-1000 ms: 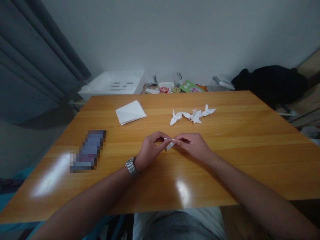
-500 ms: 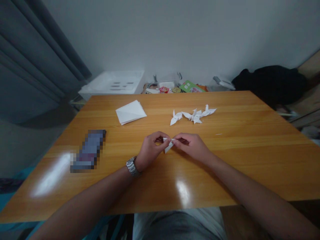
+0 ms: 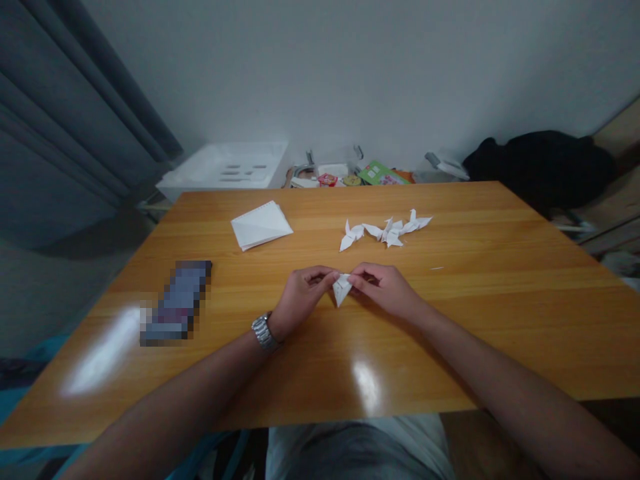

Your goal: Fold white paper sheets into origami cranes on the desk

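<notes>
The folded paper [image 3: 342, 291] points toward the person between both hands [image 3: 306, 293].

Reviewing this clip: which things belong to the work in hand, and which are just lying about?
In the work:
- small folded paper, held by left hand and right hand
- probably related: white sheets, folded paper figures

Lying about:
- pixelated device
- white tray
- green item
- black cloth

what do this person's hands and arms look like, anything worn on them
The left hand and right hand are ungloved, with no sleeves in view. A silver linked metal band, probably a watch's, circles the left wrist; the right wrist has none.
</notes>
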`<state>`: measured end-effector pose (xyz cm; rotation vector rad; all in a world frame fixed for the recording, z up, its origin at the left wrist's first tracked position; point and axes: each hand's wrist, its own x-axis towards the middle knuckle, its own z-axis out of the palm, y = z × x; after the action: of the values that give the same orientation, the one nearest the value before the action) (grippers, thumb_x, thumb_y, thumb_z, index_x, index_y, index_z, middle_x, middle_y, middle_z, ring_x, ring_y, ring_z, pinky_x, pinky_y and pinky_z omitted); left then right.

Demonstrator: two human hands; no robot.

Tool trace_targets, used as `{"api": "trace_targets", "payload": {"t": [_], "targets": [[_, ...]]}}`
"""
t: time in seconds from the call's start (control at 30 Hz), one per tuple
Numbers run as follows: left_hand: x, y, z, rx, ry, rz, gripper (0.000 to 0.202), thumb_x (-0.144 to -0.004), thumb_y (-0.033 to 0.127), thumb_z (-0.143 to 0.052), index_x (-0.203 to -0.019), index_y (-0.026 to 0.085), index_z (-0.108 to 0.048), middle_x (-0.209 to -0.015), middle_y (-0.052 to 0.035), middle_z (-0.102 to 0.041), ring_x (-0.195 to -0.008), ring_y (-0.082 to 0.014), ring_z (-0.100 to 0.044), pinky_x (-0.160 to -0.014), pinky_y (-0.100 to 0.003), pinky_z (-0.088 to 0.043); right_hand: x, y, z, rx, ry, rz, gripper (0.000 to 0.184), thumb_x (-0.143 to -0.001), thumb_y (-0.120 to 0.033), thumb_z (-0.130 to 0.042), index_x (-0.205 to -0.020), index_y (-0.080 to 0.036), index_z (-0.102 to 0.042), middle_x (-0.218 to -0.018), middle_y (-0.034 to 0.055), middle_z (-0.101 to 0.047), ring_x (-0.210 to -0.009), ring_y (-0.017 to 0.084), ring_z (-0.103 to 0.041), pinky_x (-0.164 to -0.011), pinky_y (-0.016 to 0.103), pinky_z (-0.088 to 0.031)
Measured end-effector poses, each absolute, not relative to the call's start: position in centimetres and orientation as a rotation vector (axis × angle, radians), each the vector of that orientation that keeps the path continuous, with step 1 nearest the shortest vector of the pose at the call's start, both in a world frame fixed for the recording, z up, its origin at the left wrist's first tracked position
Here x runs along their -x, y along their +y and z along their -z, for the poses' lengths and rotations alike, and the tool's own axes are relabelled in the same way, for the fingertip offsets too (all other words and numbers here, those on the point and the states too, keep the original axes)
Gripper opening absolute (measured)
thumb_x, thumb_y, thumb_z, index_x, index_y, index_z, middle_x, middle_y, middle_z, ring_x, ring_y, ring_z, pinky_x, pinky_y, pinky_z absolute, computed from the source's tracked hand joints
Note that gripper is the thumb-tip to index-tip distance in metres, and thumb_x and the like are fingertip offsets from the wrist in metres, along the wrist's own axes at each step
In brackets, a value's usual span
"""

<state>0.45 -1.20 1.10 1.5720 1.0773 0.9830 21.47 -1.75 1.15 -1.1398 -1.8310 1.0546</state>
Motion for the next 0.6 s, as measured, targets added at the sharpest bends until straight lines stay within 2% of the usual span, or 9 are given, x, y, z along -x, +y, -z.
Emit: {"api": "trace_targets", "payload": {"t": [0.23,0.37,0.6], "targets": [[-0.34,-1.02,-1.1,-1.559,1.112,-1.042,0.029,-0.088,0.043,-0.067,-0.088,0.015,-0.075,-0.089,-0.0062,-0.077,-0.081,-0.0195,-0.071,-0.073,-0.027,-0.056,-20.84,-2.11,-1.43,1.154,-1.803,-1.004,0.019,-0.091,-0.037,-0.063,-0.094,-0.019,-0.069,-0.088,0.004,-0.072,-0.078,0.018,-0.067,-0.072,0.029,-0.052],[-0.37,-0.79,-0.8,-1.523,1.111,-1.054,0.032,-0.088,0.044,-0.067,-0.091,0.014,-0.075,-0.091,-0.007,-0.077,-0.082,-0.0198,-0.071,-0.074,-0.028,-0.057,-20.8,-1.96,-0.92,1.139,-1.769,-0.98,0.024,-0.086,-0.035,-0.07,-0.106,-0.021,-0.067,-0.096,0.0043,-0.073,-0.081,0.018,-0.069,-0.074,0.03,-0.055],[-0.17,-0.54,-0.58,-1.68,1.119,-0.955,0.031,-0.094,0.041,-0.059,-0.1,0.015,-0.074,-0.098,-0.0064,-0.077,-0.088,-0.0192,-0.072,-0.079,-0.028,-0.058,-21.14,-1.59,-0.6,1.175,-1.808,-0.911,0.018,-0.085,-0.032,-0.071,-0.1,-0.022,-0.069,-0.094,0.0033,-0.074,-0.078,0.017,-0.069,-0.072,0.03,-0.055]]}}
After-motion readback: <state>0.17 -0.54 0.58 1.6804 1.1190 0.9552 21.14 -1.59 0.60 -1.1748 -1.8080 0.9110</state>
